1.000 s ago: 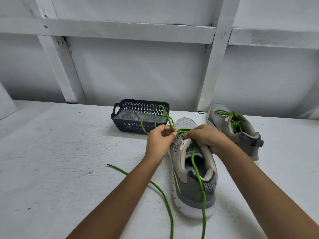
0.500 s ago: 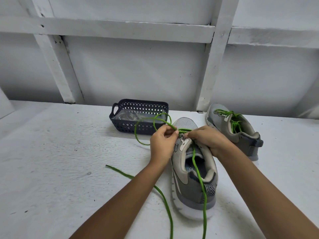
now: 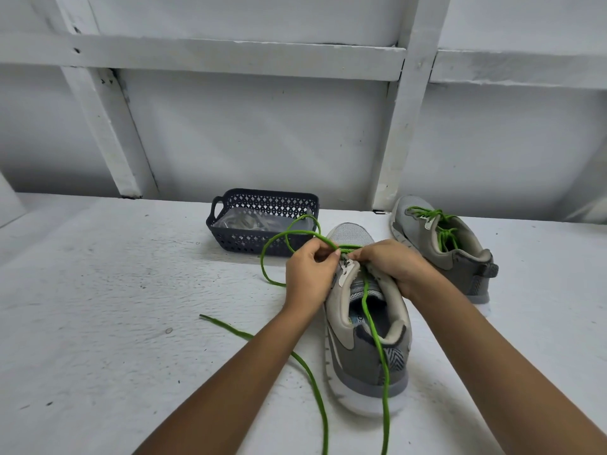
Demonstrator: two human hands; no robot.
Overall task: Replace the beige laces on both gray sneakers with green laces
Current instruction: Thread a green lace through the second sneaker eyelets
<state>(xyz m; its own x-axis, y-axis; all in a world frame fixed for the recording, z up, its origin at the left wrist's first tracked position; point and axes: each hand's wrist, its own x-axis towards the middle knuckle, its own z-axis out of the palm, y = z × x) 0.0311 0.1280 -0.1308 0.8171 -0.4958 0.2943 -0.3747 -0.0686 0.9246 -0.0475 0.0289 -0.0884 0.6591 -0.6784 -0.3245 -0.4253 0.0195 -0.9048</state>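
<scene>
No text, brand or number can be read with certainty.

Near gray sneaker (image 3: 364,362): a blue patch (image 3: 357,319) on the insole carries pale characters. They are partly hidden by the collar and too small to make out. A pale tab (image 3: 346,274) at the top of the tongue bears small dark marks, which are illegible.

Far gray sneaker (image 3: 460,267): a white tab (image 3: 428,223) on the tongue. Whether it carries any print cannot be told.
</scene>
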